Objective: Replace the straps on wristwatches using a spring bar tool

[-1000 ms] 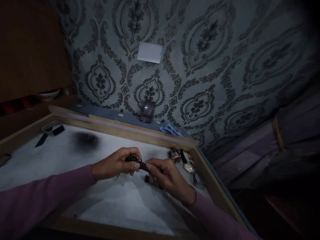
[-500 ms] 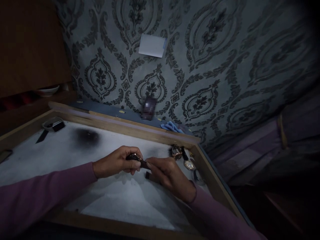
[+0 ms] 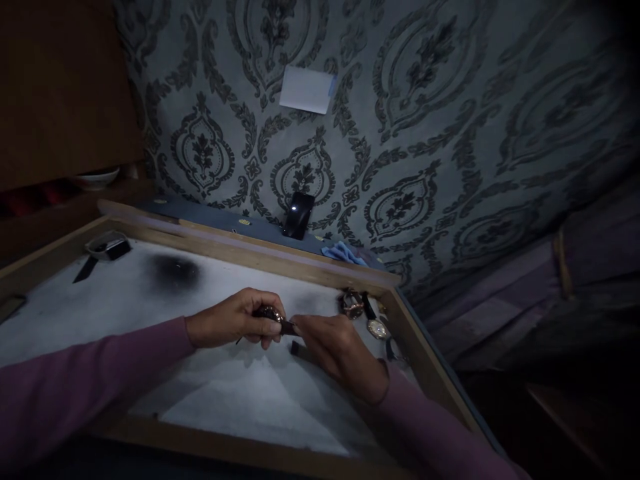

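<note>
In the middle of the head view, my left hand (image 3: 223, 321) is closed around a dark wristwatch (image 3: 270, 313), its shiny case showing between thumb and fingers. My right hand (image 3: 343, 343) pinches the dark strap on the right side of the case, its fingers pressed together. Part of the strap is hidden behind my fingers. Under my right hand a dark flat strip (image 3: 300, 351) lies on the white surface, partly covered. Right of my right hand rest a rose-toned watch (image 3: 353, 305) and a gold-faced watch (image 3: 377, 329) with a dark strap.
A wooden frame (image 3: 280, 257) borders the white surface (image 3: 235, 393). At far left sit another watch (image 3: 107, 247) and a dark flat object (image 3: 11, 307). Behind the frame, a phone (image 3: 299, 215) leans against the patterned wall, near a blue cloth (image 3: 344, 253).
Both hands stay almost in place on the watch. My right fingers have straightened slightly along the strap, and a thin dark end now shows below my left hand.
</note>
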Tool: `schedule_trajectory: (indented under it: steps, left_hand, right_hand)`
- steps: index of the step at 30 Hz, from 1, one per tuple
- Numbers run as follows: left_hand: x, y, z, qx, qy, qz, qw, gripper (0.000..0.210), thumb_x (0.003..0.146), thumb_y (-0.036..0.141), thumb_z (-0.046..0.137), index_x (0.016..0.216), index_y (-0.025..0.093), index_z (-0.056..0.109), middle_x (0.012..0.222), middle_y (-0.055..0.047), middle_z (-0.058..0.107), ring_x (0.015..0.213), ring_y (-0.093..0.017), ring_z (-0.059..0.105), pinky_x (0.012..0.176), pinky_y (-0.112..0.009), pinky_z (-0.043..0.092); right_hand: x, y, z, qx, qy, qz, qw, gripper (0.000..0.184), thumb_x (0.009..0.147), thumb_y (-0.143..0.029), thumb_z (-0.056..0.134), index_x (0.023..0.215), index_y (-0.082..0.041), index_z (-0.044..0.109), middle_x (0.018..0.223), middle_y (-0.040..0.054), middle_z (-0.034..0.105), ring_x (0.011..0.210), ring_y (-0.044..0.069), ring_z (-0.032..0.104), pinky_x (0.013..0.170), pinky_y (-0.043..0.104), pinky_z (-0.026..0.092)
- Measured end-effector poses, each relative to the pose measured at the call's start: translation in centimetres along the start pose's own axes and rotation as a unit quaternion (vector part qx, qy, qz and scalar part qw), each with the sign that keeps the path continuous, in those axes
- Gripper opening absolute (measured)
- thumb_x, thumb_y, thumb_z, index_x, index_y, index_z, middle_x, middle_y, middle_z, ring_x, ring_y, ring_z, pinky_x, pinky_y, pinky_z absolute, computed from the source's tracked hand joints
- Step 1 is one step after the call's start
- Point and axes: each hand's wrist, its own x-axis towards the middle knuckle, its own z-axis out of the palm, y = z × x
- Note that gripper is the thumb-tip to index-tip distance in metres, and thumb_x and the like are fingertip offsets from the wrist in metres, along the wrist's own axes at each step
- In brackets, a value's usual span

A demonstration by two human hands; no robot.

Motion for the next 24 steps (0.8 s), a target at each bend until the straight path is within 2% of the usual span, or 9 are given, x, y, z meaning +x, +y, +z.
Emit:
schedule_trajectory:
  steps: [2,4,8,11,14,20,24]
  left_hand:
    - [-0.05,0.16,0.01,0.013,-0.007,0.002,1.000,0.022,0.079,0.033,0.067,0.083,0.014,0.058,0.070,0.000,0.061,0.058,-0.009,0.052,0.051,-0.020,0.032]
    - [-0.10,0.30,0.03,0.011,-0.020,0.003,1.000,0.021,0.079,0.032,0.067,0.082,0.014,0.058,0.070,0.000,0.062,0.058,-0.009,0.052,0.051,-0.019,0.031]
    - [-0.16,0.51,0.04,-0.006,-0.044,-0.003,0.999,0.021,0.079,0.032,0.068,0.081,0.014,0.058,0.070,0.000,0.063,0.056,-0.008,0.052,0.050,-0.020,0.030]
    - [-0.14,0.55,0.03,-0.026,-0.052,-0.006,0.998,0.023,0.078,0.032,0.070,0.080,0.014,0.058,0.070,-0.001,0.064,0.056,-0.008,0.053,0.049,-0.020,0.030]
    - [-0.07,0.44,0.01,-0.049,-0.056,-0.012,0.997,0.025,0.076,0.033,0.073,0.080,0.013,0.058,0.071,-0.002,0.065,0.057,-0.009,0.054,0.049,-0.020,0.030]
    - [-0.02,0.15,0.01,-0.081,-0.063,-0.013,0.995,0.029,0.074,0.034,0.076,0.080,0.013,0.058,0.070,-0.002,0.066,0.056,-0.009,0.055,0.047,-0.019,0.030]
    - [0.00,0.16,-0.03,-0.077,-0.064,-0.014,0.995,0.029,0.075,0.035,0.076,0.080,0.013,0.058,0.071,-0.003,0.066,0.057,-0.009,0.056,0.047,-0.019,0.030]
  right_hand:
    - [-0.11,0.03,0.13,-0.004,0.004,-0.004,1.000,0.040,0.101,-0.028,0.032,0.082,-0.012,0.063,0.062,0.0039,0.058,0.053,0.011,0.049,0.052,0.022,0.034]
    - [-0.06,-0.04,0.02,0.056,-0.014,0.024,0.998,0.041,0.101,-0.032,0.034,0.082,-0.012,0.065,0.061,0.0023,0.056,0.052,0.010,0.047,0.052,0.021,0.035]
    - [0.19,-0.20,-0.48,0.208,-0.053,0.108,0.971,0.046,0.098,-0.044,0.042,0.083,-0.010,0.068,0.057,-0.0001,0.051,0.049,0.009,0.042,0.047,0.019,0.034]
    - [0.24,-0.17,-0.67,0.252,-0.066,0.140,0.955,0.048,0.096,-0.048,0.046,0.083,-0.009,0.069,0.055,-0.0012,0.049,0.046,0.007,0.039,0.044,0.019,0.031]
    - [0.20,-0.12,-0.70,0.236,-0.063,0.127,0.961,0.047,0.096,-0.047,0.045,0.084,-0.009,0.070,0.055,-0.0011,0.051,0.045,0.007,0.040,0.044,0.019,0.032]
    - [0.06,-0.35,-0.73,0.125,-0.032,0.028,0.991,0.041,0.100,-0.036,0.040,0.088,-0.010,0.070,0.066,0.0053,0.064,0.056,0.011,0.055,0.055,0.021,0.040]
    - [0.00,-0.56,-0.75,0.099,-0.022,0.014,0.995,0.041,0.101,-0.035,0.038,0.090,-0.012,0.069,0.070,0.0072,0.067,0.058,0.012,0.058,0.057,0.022,0.041]
